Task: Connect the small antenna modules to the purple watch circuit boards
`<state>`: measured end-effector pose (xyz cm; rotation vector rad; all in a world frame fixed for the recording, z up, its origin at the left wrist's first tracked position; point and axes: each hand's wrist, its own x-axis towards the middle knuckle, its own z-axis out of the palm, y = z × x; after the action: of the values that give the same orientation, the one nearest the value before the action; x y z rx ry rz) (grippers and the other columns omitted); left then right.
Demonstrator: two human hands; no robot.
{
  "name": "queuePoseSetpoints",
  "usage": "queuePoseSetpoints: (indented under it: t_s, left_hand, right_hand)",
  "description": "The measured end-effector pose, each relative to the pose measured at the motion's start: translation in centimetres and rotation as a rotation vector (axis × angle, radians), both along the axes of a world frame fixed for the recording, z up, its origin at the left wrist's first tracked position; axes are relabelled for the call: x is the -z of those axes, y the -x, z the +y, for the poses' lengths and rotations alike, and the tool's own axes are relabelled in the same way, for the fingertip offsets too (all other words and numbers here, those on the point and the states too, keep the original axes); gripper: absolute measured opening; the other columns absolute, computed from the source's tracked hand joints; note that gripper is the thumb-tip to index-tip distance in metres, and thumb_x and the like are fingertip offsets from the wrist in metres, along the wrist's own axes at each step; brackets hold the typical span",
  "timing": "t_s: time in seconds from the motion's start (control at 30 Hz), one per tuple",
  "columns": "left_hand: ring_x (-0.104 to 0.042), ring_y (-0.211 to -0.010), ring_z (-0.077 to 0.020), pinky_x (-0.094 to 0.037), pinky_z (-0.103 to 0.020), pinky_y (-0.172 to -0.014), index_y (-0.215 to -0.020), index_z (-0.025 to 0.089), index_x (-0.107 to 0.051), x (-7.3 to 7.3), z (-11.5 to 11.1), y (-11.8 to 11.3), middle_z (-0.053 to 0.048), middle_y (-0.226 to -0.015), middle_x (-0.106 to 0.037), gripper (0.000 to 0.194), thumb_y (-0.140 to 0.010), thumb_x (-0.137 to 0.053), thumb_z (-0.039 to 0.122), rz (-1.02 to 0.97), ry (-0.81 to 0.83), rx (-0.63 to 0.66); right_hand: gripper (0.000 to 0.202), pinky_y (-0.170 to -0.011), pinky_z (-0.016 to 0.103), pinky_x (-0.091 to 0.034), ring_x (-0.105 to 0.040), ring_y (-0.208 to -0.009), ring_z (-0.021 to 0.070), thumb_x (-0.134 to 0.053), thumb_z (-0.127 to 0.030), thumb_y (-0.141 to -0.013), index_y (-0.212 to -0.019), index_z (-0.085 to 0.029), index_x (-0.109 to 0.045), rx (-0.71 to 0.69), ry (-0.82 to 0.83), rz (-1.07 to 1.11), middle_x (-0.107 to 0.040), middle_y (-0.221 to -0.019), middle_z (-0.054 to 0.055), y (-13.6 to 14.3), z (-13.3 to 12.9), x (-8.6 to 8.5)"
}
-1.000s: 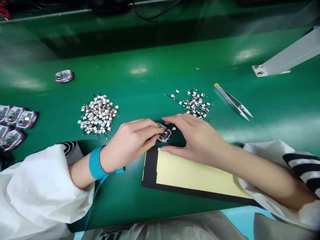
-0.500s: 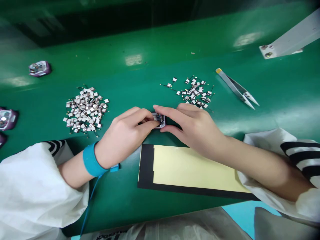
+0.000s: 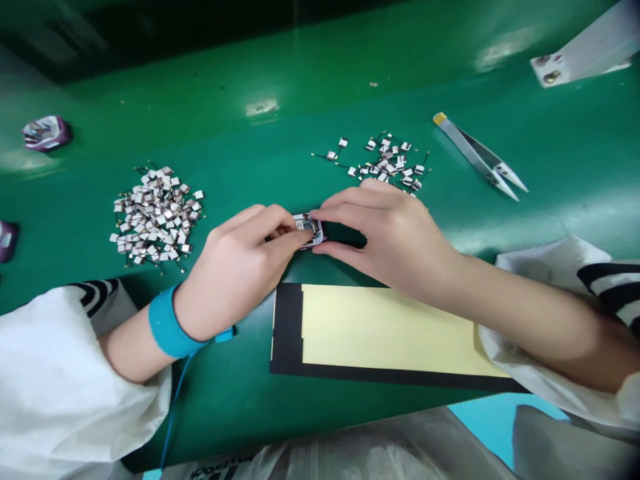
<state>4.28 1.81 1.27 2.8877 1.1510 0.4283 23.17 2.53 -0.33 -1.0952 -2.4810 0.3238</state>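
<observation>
A small rounded device housing (image 3: 311, 230) with an exposed circuit board sits between my two hands, over the green table. My left hand (image 3: 253, 257) is closed on its left side, the thumb lying over the board; the fingertips behind are partly hidden. From the right, my right hand (image 3: 390, 233) pinches the housing's right end between thumb and index finger. A blue wrist strap (image 3: 173, 323) with a cord circles my left wrist. Just below the hands lies a yellow sheet (image 3: 385, 327) with a black border.
Left of my hands is a heap of small white square parts with short leads (image 3: 157, 217). A smaller scatter of such parts (image 3: 395, 160) lies beyond my right hand. White-tipped tweezers (image 3: 480, 157), a white bracket (image 3: 575, 57) and purple housings (image 3: 47, 133) are also on the table.
The camera view has shifted slightly, so the heaps and tweezers appear displaced. The right index finger has drawn back and bent at the housing's edge. Both hands stay at the housing.
</observation>
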Motion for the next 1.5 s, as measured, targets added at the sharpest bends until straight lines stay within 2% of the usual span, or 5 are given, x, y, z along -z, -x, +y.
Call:
queuePoseSetpoints:
  t_s: [0.23, 0.63, 0.87, 1.13, 1.5]
  left_hand:
    - [-0.055, -0.073, -0.0157, -0.045, -0.027, -0.060, -0.088, 0.022, -0.062, 0.13, -0.06, 0.01, -0.002, -0.080, -0.060, 0.019, -0.086, -0.043, 0.021, 0.009, -0.023, 0.010]
    - [-0.053, -0.073, -0.0159, -0.045, -0.028, -0.061, -0.089, 0.025, -0.060, 0.13, -0.04, -0.16, -0.003, -0.080, -0.057, 0.020, -0.087, -0.040, 0.021, 0.020, 0.026, -0.010]
    - [-0.052, -0.072, -0.0153, -0.045, -0.026, -0.061, -0.091, 0.020, -0.061, 0.33, 0.03, -0.05, -0.004, -0.080, -0.057, 0.017, -0.084, -0.045, 0.019, 0.001, -0.064, 0.036]
    - [-0.052, -0.074, -0.0159, -0.046, -0.028, -0.063, -0.092, 0.025, -0.060, 0.25, 0.08, 0.18, -0.003, -0.082, -0.057, 0.019, -0.086, -0.042, 0.021, 0.001, -0.007, 0.021]
    - [-0.052, -0.075, -0.0157, -0.046, -0.028, -0.064, -0.092, 0.024, -0.060, 0.36, 0.00, 0.02, -0.003, -0.082, -0.056, 0.020, -0.086, -0.041, 0.022, 0.009, 0.006, 0.011]
  right_hand:
    - [0.027, -0.073, 0.035, -0.043, -0.053, -0.083, 0.0221, -0.062, -0.030, -0.078, -0.099, -0.013, -0.061, 0.021, 0.071, -0.079, -0.060, -0.091, 0.005, 0.11, -0.02, -0.31]
    - [0.026, -0.073, 0.036, -0.045, -0.052, -0.083, 0.0222, -0.062, -0.032, -0.078, -0.096, -0.014, -0.061, 0.032, 0.065, -0.154, -0.060, -0.093, 0.005, 0.32, 0.02, -0.59]
    - [0.023, -0.073, 0.035, -0.044, -0.052, -0.082, 0.0222, -0.060, -0.033, -0.079, -0.091, -0.013, -0.061, 0.037, 0.085, -0.161, -0.059, -0.091, 0.006, 0.32, 0.02, -0.65]
    - [0.020, -0.072, 0.034, -0.044, -0.052, -0.082, 0.0217, -0.060, -0.033, -0.079, -0.088, -0.015, -0.061, 0.043, 0.070, -0.185, -0.059, -0.090, 0.005, 0.35, 0.04, -0.72]
    - [0.018, -0.073, 0.035, -0.043, -0.052, -0.082, 0.0221, -0.059, -0.033, -0.080, -0.087, -0.016, -0.060, 0.046, 0.083, -0.171, -0.059, -0.090, 0.006, 0.33, 0.03, -0.63]
